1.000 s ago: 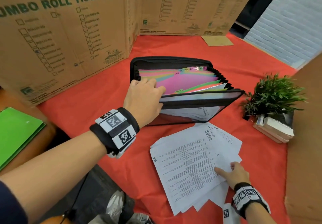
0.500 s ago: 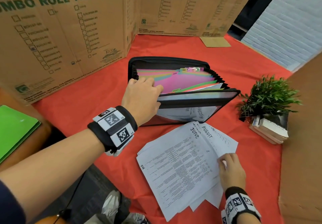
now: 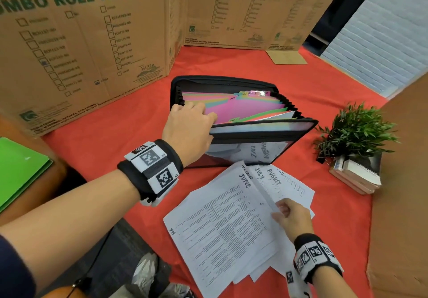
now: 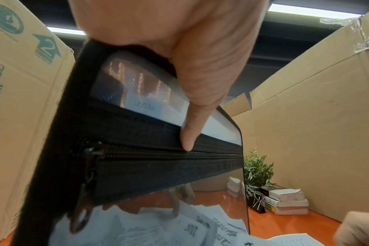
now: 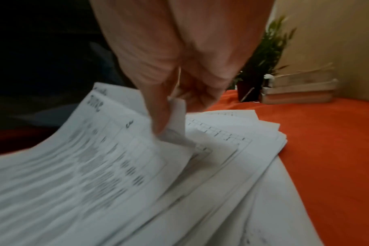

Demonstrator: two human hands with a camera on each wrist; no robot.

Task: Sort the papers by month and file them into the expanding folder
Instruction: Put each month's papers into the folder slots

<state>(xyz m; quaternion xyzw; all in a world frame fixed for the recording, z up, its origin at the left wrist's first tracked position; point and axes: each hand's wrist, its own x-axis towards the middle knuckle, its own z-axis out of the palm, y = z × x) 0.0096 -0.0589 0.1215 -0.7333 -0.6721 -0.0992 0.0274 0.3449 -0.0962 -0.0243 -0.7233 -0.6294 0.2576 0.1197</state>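
The black expanding folder stands open on the red cloth, its coloured month dividers fanned out. My left hand grips the folder's near wall at the left end, with fingers inside among the dividers and the thumb pressed on the front. A loose stack of white papers lies in front of the folder, with sheets marked JUNE, JULY and AUGUST. My right hand pinches the right edge of the top JUNE sheet and lifts that edge slightly.
Tall cardboard boxes wall off the back and left, and a cardboard panel stands at the right. A small potted plant sits on stacked books right of the folder. A green folder lies far left.
My right hand moved from the papers' lower right corner up to the JUNE sheet's right edge and pinched it. The stack fanned out, showing JULY and AUGUST. The left hand stayed on the folder.
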